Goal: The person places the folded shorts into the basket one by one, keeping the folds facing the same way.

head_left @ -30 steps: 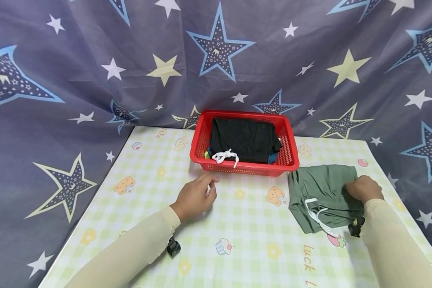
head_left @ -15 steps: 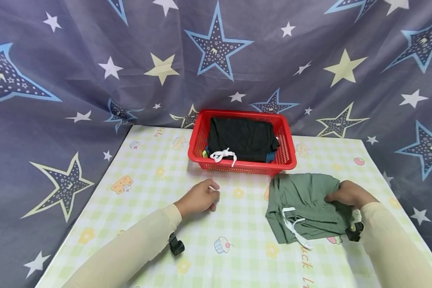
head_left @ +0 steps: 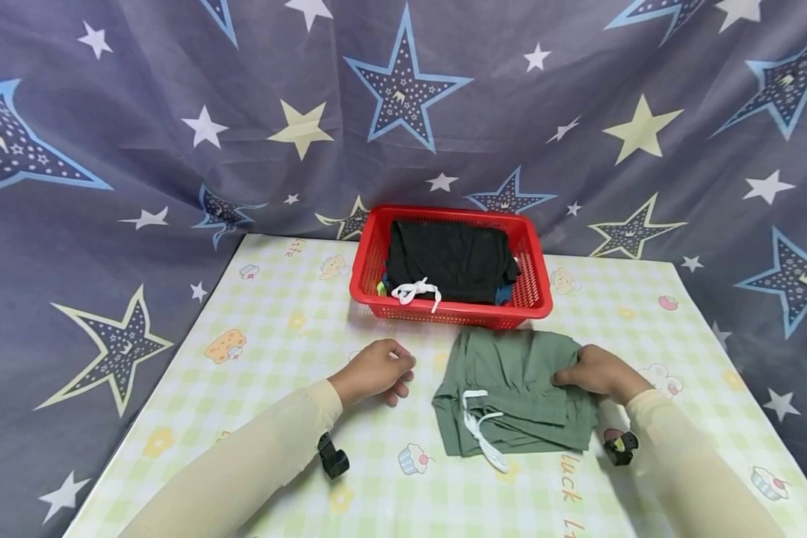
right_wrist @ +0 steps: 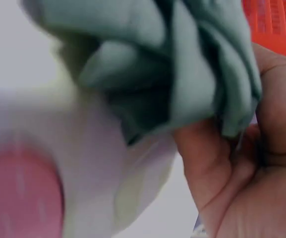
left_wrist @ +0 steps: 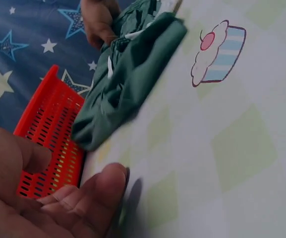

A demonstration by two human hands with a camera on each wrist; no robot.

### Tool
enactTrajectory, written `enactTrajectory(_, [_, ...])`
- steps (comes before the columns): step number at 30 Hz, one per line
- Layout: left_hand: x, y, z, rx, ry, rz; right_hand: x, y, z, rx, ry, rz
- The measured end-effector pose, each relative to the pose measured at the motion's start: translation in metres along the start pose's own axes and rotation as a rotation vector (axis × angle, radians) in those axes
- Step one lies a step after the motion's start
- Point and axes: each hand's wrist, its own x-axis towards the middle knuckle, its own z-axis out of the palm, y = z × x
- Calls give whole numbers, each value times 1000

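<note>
Folded green shorts with a white drawstring lie in front of the basket, toward the middle of the table. My right hand grips their right side, thumb on top. In the right wrist view the bunched green cloth sits between thumb and fingers. My left hand hovers just left of the shorts, fingers loosely bent, holding nothing. The left wrist view shows a gap between the left hand and the near end of the shorts.
A red plastic basket stands at the back of the table, holding folded black clothing with a white tied cord, and bits of blue and yellow-green beneath. The checked tablecloth covers the table. A star-patterned curtain hangs behind.
My right hand has drawn the green shorts leftward across the table, from the right side to below the basket. The left hand has barely shifted.
</note>
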Motion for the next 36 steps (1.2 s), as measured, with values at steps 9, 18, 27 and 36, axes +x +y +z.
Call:
enactTrajectory(9, [-5, 5, -2, 150, 32, 15, 5, -43, 41, 48, 10, -11])
enactTrajectory(18, [-3, -3, -10, 343, 0, 59, 4, -72, 67, 46, 42, -45])
enactTrajectory(27, [-5, -10, -23, 372, 22, 62, -2, -84, 77, 103, 18, -83])
enactTrajectory(36, [-12, -14, -32, 307, 5, 31, -10, -83, 77, 343, -107, -99])
